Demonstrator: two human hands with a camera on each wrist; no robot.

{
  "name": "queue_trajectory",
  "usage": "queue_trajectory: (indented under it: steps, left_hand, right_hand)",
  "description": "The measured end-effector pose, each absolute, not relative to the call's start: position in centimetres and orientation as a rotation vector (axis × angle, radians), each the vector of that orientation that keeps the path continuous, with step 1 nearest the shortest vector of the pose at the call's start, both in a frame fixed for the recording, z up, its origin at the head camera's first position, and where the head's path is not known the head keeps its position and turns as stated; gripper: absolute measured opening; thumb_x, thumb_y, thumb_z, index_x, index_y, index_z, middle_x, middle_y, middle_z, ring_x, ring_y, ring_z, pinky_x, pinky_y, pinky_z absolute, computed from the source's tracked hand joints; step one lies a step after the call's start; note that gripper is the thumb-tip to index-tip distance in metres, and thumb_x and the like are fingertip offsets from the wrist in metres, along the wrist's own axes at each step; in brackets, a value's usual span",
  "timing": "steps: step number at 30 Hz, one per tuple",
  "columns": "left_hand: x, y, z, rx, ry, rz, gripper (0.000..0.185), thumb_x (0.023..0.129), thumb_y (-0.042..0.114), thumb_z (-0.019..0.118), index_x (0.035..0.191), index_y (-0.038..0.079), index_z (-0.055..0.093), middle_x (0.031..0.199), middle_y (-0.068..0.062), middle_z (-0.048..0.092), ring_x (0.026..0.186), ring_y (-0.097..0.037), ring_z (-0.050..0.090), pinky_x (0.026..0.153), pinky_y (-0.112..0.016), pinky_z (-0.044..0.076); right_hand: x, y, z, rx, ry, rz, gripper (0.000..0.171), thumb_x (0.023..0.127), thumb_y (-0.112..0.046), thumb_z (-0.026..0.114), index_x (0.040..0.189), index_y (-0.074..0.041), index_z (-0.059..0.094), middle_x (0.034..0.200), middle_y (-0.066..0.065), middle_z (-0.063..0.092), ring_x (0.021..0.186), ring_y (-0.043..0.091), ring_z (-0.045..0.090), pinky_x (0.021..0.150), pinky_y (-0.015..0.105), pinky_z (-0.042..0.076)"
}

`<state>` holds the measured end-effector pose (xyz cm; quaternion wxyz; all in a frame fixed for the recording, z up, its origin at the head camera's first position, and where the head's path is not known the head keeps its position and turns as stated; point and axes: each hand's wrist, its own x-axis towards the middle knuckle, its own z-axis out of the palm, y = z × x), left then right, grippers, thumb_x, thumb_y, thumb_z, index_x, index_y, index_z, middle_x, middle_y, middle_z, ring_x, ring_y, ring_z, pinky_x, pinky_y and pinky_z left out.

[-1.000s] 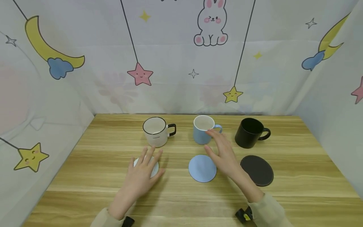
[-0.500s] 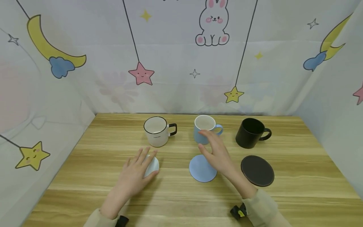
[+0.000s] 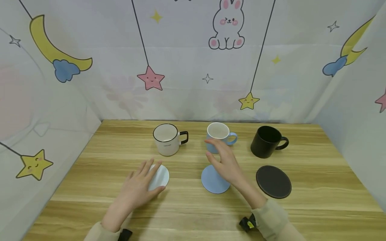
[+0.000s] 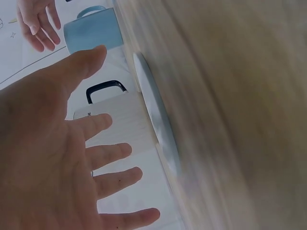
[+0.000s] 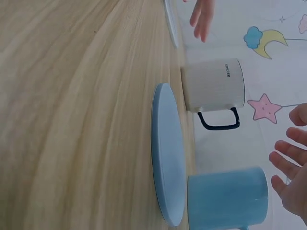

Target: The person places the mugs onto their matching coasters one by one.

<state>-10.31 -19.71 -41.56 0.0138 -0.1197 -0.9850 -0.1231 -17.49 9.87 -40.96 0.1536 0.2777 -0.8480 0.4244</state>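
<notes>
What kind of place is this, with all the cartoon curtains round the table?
Probably a small staged booth for filming hand work, not a real kitchen. A printed cloth backdrop with a rabbit, stars and moons walls in a wooden table, and three mugs, white, blue and black, stand in a neat row behind matching coasters.
</notes>
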Motion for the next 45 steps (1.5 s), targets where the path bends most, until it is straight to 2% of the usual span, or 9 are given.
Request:
queue_trajectory:
  steps: [11, 15, 25, 31, 38, 45]
  left_hand:
    - [-10.4, -21.1, -41.8, -0.385, -3.101, -0.338, 0.08, 0.084, 0.053, 0.066, 0.15, 0.02, 0.034, 0.153, -0.015, 0.037, 0.137, -0.042, 0.039, 0.097, -0.069, 0.037]
    - [-10.5, -21.5, -41.9, -0.394, -3.119, -0.326, 0.081, 0.083, 0.053, 0.066, 0.149, 0.017, 0.036, 0.153, -0.016, 0.037, 0.136, -0.043, 0.04, 0.097, -0.069, 0.037]
    - [-10.5, -22.6, -42.0, -0.395, -3.109, -0.309, 0.08, 0.082, 0.053, 0.068, 0.146, 0.014, 0.04, 0.149, -0.017, 0.042, 0.133, -0.044, 0.043, 0.094, -0.07, 0.039]
    - [-10.5, -23.0, -42.0, -0.396, -3.125, -0.303, 0.08, 0.082, 0.054, 0.068, 0.147, 0.014, 0.04, 0.148, -0.017, 0.044, 0.134, -0.043, 0.043, 0.094, -0.07, 0.039]
    - [-10.6, -22.9, -42.0, -0.408, -3.153, -0.295, 0.081, 0.084, 0.055, 0.065, 0.148, 0.014, 0.038, 0.15, -0.017, 0.041, 0.136, -0.043, 0.04, 0.096, -0.07, 0.038]
    - [-10.2, -23.3, -42.1, -0.398, -3.142, -0.303, 0.08, 0.082, 0.054, 0.067, 0.146, 0.012, 0.041, 0.149, -0.018, 0.043, 0.135, -0.042, 0.041, 0.095, -0.07, 0.038]
  right_hand:
    - [-18.0, 8.4, -41.0, 0.756, -2.397, 1.352, 0.035, 0.097, -0.017, 0.055, 0.132, -0.009, 0.055, 0.133, 0.009, 0.059, 0.13, 0.025, 0.05, 0.107, 0.048, 0.04]
    - [-18.4, 7.9, -41.2, 0.758, -2.428, 1.396, 0.037, 0.099, -0.02, 0.053, 0.135, -0.012, 0.052, 0.137, 0.009, 0.056, 0.133, 0.026, 0.047, 0.109, 0.049, 0.039]
    - [-19.4, 6.4, -41.2, 0.733, -2.522, 1.508, 0.046, 0.1, -0.024, 0.052, 0.141, -0.007, 0.044, 0.144, 0.007, 0.049, 0.137, 0.026, 0.041, 0.113, 0.048, 0.035]
    - [-20.2, 5.9, -41.7, 0.685, -2.557, 1.644, 0.047, 0.099, -0.017, 0.053, 0.143, -0.007, 0.04, 0.146, 0.012, 0.046, 0.136, 0.029, 0.042, 0.113, 0.05, 0.034]
    - [-21.0, 5.6, -42.3, 0.611, -2.487, 1.76, 0.046, 0.097, -0.013, 0.054, 0.14, -0.001, 0.042, 0.142, 0.017, 0.048, 0.134, 0.031, 0.044, 0.113, 0.049, 0.034]
    - [-21.5, 4.5, -42.2, 0.63, -2.486, 1.74, 0.044, 0.097, -0.01, 0.054, 0.139, -0.001, 0.045, 0.141, 0.018, 0.049, 0.134, 0.032, 0.044, 0.112, 0.05, 0.035]
